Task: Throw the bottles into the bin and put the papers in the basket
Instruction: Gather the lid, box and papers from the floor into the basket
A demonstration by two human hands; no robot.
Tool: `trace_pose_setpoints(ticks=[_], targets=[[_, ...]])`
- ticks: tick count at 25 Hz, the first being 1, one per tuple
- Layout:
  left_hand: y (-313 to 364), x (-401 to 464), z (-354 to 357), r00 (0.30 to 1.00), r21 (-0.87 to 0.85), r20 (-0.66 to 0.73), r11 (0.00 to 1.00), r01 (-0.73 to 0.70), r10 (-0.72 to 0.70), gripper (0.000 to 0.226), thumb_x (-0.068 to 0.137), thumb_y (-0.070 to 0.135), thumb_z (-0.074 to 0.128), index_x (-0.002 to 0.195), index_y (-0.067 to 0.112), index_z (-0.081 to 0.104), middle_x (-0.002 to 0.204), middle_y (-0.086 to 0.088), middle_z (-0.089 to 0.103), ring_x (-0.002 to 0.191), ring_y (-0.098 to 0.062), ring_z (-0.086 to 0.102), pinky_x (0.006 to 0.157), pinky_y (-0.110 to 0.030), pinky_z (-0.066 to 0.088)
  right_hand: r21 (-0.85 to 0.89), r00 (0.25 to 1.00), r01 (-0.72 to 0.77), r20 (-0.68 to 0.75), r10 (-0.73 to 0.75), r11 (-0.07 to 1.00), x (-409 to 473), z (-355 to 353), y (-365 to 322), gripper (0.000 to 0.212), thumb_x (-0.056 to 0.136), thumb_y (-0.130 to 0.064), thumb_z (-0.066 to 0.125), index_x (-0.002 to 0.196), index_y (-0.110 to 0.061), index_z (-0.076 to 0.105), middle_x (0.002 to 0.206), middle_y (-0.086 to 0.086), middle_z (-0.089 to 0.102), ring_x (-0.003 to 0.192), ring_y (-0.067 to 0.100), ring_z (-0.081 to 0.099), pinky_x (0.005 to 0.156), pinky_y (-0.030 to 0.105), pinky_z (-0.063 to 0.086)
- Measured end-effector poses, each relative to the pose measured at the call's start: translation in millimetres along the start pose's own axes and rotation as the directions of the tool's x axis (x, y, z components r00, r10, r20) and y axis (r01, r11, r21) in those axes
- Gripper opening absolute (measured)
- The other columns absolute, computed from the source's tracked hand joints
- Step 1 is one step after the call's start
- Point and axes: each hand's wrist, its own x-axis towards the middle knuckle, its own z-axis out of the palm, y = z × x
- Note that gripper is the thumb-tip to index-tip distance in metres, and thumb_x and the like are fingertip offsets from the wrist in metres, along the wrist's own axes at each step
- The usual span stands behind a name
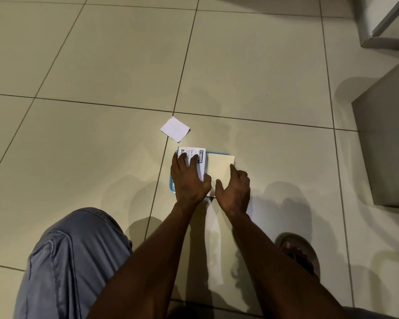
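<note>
Fingers (186,160) of the left hand (189,178) lie spread flat on a printed white paper (199,161), pressing it down rather than gripping it; nothing is pinched between them. On the right hand (234,192), the forefinger is stretched out with its tip on a plain cream paper (220,168), the thumb splayed away and the remaining fingers loosely curled, so this hand also holds nothing.

Both papers sit on top of the basket (171,184), a shallow blue-rimmed container on the floor. The printed sheet covers the basket's left half and the cream sheet its right half, with one corner poking past the far right rim. The two sheets lie side by side, their inner edges meeting or just overlapping; which one, I cannot tell.

My judgement is that the step in hand is settling these papers inside the rim. To do it well, draw the cream sheet back toward the basket's middle with the forefinger until its corner clears the rim, while the left palm keeps the printed sheet from sliding. Press evenly so neither sheet buckles or springs out.

One more folded white paper (175,129) lies on the floor tiles (101,65) just beyond the basket's far left corner, apart from it, not yet collected. No bottles or bin appear in view.
</note>
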Motion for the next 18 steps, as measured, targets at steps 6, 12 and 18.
trace_pose_setpoints(ticks=[6, 12, 18], targets=[[1, 2, 0, 1.0, -0.018, -0.013, 1.0, 0.024, -0.025, 0.066, 0.085, 0.041, 0.068, 0.142, 0.014, 0.052, 0.153, -0.015, 0.042, 0.148, -0.035, 0.03, 0.12, -0.05, 0.029, -0.211, 0.995, 0.084, -0.041, -0.094, 0.974, 10, -5, -10, 0.07, 0.082, -0.047, 0.067, 0.142, -0.017, 0.048, 0.142, 0.014, 0.047, 0.131, 0.033, 0.043, 0.102, 0.047, 0.045], [-11, 33, -16, 0.973, -0.099, -0.193, 0.989, 0.112, -0.129, 0.041, 0.097, 0.028, 0.06, 0.132, 0.005, 0.062, 0.137, -0.02, 0.056, 0.136, -0.037, 0.043, 0.109, -0.047, 0.038, -0.213, 0.973, 0.23, 0.027, -0.229, 0.95, 20, 6, -32, 0.061, 0.09, -0.042, 0.059, 0.144, -0.017, 0.048, 0.146, 0.015, 0.046, 0.135, 0.031, 0.041, 0.105, 0.044, 0.04], [-27, 95, -28, 0.95, -0.162, -0.051, 0.941, 0.297, -0.309, 0.043, 0.102, 0.025, 0.051, 0.142, 0.009, 0.053, 0.143, -0.017, 0.052, 0.136, -0.035, 0.043, 0.11, -0.044, 0.037, -0.179, 0.915, 0.396, 0.155, -0.371, 0.901, 76, 14, -78, 0.055, 0.099, -0.042, 0.047, 0.148, -0.016, 0.042, 0.152, 0.016, 0.042, 0.141, 0.034, 0.035, 0.108, 0.048, 0.036]])
